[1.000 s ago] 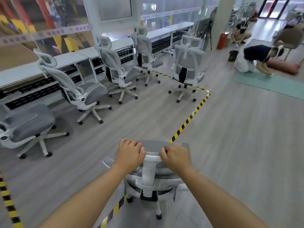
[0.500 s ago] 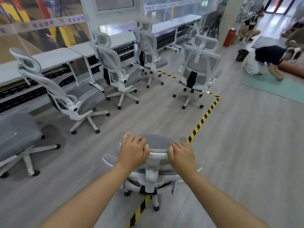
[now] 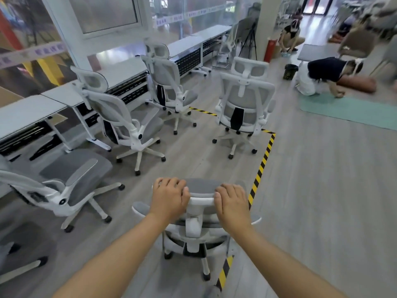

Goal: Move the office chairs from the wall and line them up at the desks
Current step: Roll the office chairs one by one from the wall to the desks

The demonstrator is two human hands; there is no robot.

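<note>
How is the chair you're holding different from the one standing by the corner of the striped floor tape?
The held chair is gripped at its headrest by the left hand and right hand; the tape-corner chair stands untouched. The held chair straddles the striped tape; the other sits inside its corner. Both are white-framed with grey mesh and face away.

Chair (image 3: 200, 220): white plastic frame, grey mesh cloth.

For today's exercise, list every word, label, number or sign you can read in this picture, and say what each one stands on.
No text can be read.
Band of characters on the glass partition: printed marks show, too blurred to read.
Same band further along the glass: too small and blurred to read.
Office chairs, desks and floor tape: no lettering visible.
</note>
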